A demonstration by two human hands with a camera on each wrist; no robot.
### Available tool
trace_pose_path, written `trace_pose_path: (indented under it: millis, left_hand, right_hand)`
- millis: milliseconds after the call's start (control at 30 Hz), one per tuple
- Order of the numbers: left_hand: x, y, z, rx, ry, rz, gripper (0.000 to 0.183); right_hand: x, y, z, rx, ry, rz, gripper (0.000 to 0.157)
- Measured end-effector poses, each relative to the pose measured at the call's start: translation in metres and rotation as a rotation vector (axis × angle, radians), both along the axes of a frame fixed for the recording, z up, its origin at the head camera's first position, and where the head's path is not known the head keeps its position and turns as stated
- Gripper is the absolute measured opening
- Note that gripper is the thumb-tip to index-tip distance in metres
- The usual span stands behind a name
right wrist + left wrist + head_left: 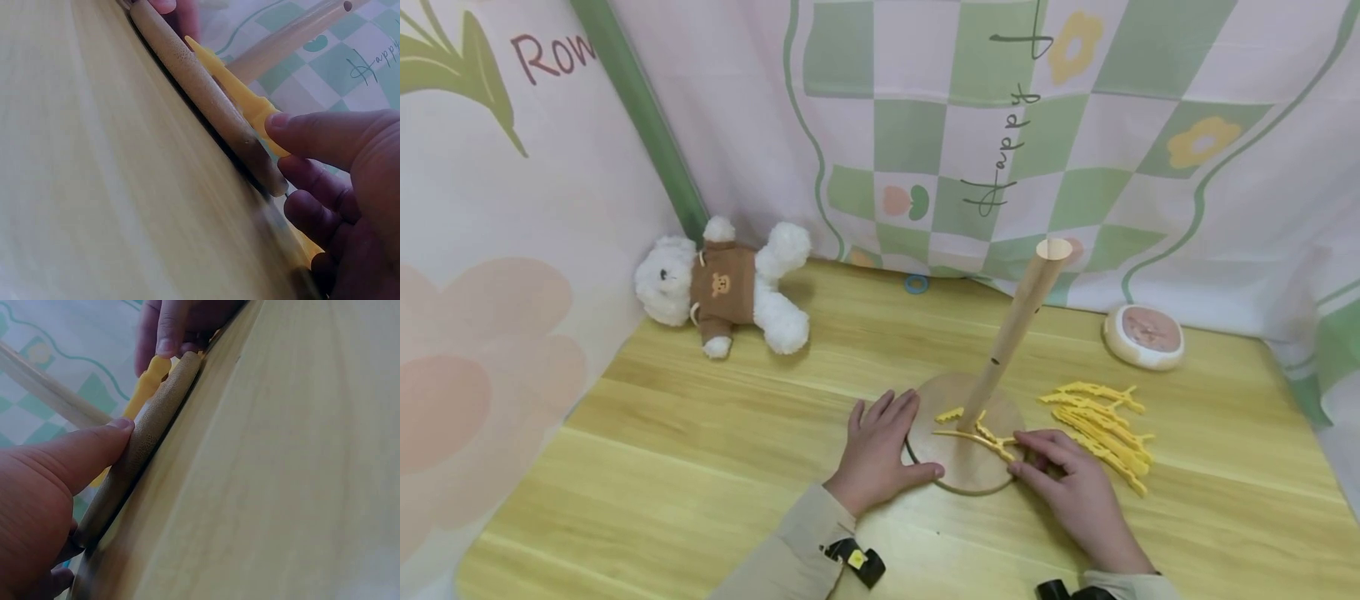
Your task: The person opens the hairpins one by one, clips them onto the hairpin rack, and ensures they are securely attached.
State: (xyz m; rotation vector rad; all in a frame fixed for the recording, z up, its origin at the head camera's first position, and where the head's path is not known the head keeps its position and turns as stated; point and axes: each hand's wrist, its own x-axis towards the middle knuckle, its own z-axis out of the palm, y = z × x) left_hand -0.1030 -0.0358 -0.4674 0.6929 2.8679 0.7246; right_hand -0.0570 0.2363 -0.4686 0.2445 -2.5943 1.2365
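A round wooden base (955, 475) carries a tilted-looking wooden post (1011, 329) with small dark holes in its side. My left hand (880, 458) rests at the base's left edge with its fingers extended; in the left wrist view its thumb (100, 450) touches the rim. My right hand (1071, 492) pinches the forked end of a yellow branch-shaped plastic piece (973, 437) between thumb and fingertips. That piece lies across the base in front of the post. A second yellow, notched piece (950, 414) shows behind the post, partly hidden by it.
Several more yellow branch pieces (1101, 425) lie heaped right of the base. A white plush toy (722, 287) in a brown top lies at the back left. A rounded white-and-pink object (1144, 336) and a small blue ring (916, 284) sit near the patterned curtain (910, 137).
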Motion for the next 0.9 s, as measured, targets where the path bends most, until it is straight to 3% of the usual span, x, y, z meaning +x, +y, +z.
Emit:
trace_pose_path:
  millis: [900]
  left_hand:
    - [-0.0016, -0.0014, 0.0008, 0.017, -0.001, -0.008, 0.101]
  right_hand:
    - [0.0015, 0.0038, 0.0000, 0.036, -0.068, -0.027, 0.037]
